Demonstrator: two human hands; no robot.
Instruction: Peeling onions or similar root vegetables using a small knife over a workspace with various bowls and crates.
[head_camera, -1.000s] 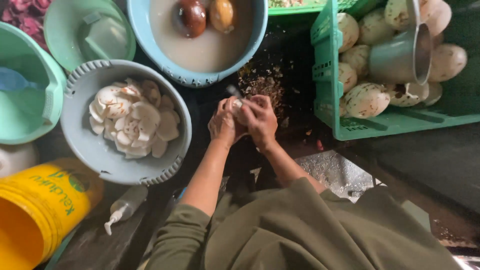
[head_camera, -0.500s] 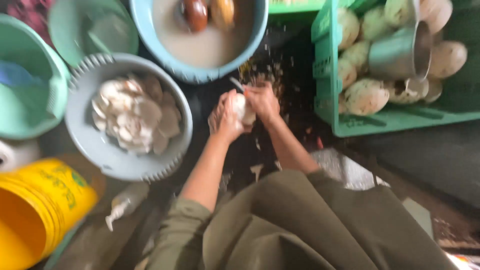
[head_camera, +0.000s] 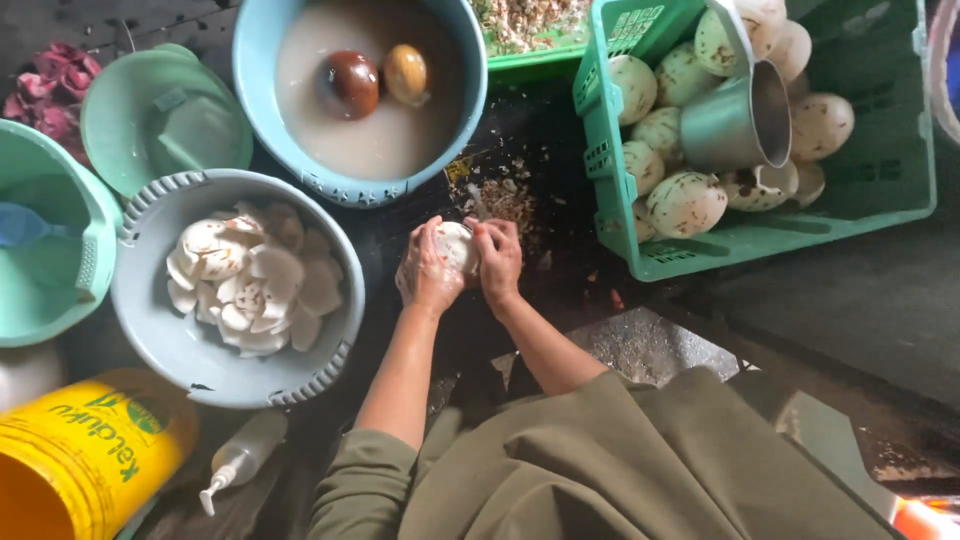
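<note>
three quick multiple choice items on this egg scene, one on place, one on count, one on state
1. Where is the metal cup?
A. in the green crate
B. in the grey basket
C. on the yellow bucket

2. How many eggs float in the blue basin?
A. one
B. two
C. four

3. The pale egg is:
A. in water
B. held by both hands
C. on the ground

Answers:
1 A, it lies among the crate's eggs.
2 B, one dark and one tan.
3 B, left hand and right hand clasp it.
</note>
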